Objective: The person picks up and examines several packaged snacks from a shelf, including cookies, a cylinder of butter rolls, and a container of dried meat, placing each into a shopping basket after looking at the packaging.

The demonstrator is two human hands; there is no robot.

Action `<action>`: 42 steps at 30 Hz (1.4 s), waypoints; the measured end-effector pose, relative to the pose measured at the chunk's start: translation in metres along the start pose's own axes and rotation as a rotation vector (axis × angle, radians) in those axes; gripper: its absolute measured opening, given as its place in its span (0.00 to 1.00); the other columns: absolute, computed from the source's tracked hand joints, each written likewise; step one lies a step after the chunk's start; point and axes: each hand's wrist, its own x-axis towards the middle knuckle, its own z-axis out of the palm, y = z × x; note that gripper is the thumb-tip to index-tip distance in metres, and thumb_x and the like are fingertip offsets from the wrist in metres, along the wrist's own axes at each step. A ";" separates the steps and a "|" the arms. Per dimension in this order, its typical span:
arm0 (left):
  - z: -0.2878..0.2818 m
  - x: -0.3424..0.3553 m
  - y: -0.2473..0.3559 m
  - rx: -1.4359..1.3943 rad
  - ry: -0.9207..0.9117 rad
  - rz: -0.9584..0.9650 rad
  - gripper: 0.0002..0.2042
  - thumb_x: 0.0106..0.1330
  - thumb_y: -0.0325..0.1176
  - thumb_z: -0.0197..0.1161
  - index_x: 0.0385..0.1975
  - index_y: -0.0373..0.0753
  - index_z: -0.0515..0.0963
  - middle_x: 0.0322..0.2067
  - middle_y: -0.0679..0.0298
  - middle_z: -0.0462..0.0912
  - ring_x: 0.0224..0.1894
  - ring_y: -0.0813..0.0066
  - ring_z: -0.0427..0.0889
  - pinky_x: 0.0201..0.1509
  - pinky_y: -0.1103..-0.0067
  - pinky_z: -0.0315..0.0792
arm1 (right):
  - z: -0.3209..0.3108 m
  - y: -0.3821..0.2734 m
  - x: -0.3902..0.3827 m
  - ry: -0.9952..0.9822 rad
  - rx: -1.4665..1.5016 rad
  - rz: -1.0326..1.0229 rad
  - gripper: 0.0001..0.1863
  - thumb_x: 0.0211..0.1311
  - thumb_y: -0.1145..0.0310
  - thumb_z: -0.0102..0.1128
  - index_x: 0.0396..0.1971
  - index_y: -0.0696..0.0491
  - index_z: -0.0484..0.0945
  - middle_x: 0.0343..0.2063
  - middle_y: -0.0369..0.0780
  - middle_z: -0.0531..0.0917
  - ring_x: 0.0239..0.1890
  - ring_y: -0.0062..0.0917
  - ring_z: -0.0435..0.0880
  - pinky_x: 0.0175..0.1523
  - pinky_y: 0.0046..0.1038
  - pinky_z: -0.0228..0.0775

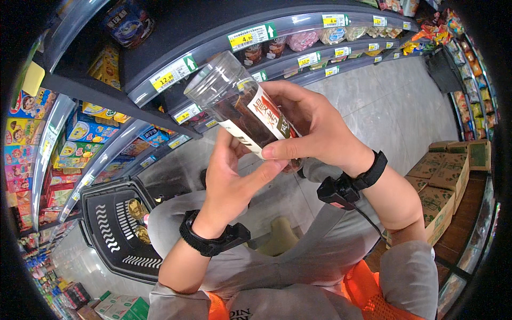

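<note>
A clear plastic jar (245,106) is held tilted in front of the shelves, its transparent top end pointing up and to the left. Dark brown strips of food show through its wall, and a white, red and black label wraps part of it. My right hand (317,125) is closed around the jar's right side, thumb across the label. My left hand (226,173) grips the lower left side, with its thumb near the bottom end. Some of the left fingers are hidden behind the jar. Each wrist wears a black strap with a small device.
Shelves with price tags (170,74) curve close ahead, carrying tubs and bagged snacks. Boxed snacks (85,138) fill the left shelves. A black basket (114,213) with gold-coloured packets stands on the floor at left. Cardboard cartons (440,176) sit at right.
</note>
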 end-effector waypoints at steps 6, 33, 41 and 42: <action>0.005 0.003 0.006 -0.012 0.072 0.046 0.32 0.52 0.24 0.70 0.57 0.35 0.62 0.48 0.62 0.76 0.50 0.75 0.76 0.57 0.75 0.68 | -0.002 0.008 0.001 0.006 0.066 -0.116 0.38 0.44 0.69 0.76 0.57 0.58 0.68 0.49 0.38 0.76 0.51 0.22 0.75 0.60 0.28 0.65; -0.003 -0.003 0.016 -0.133 0.056 -0.045 0.34 0.48 0.25 0.72 0.58 0.31 0.66 0.47 0.59 0.79 0.50 0.72 0.78 0.56 0.76 0.70 | 0.003 0.001 -0.001 0.018 0.027 -0.145 0.32 0.46 0.64 0.76 0.52 0.59 0.74 0.37 0.35 0.80 0.43 0.21 0.78 0.55 0.26 0.67; -0.002 -0.003 0.024 -0.385 -0.190 -0.385 0.45 0.48 0.65 0.51 0.57 0.29 0.67 0.40 0.44 0.80 0.39 0.59 0.82 0.37 0.71 0.78 | -0.005 -0.025 -0.012 -0.181 0.339 0.228 0.36 0.53 0.62 0.71 0.59 0.59 0.66 0.49 0.41 0.76 0.51 0.24 0.75 0.45 0.25 0.73; 0.001 -0.003 0.016 -0.398 -0.176 -0.372 0.45 0.48 0.65 0.50 0.57 0.29 0.67 0.39 0.42 0.80 0.40 0.58 0.82 0.38 0.69 0.77 | -0.006 -0.027 -0.014 -0.197 0.400 0.288 0.35 0.53 0.63 0.71 0.59 0.58 0.66 0.49 0.42 0.76 0.51 0.24 0.75 0.42 0.23 0.74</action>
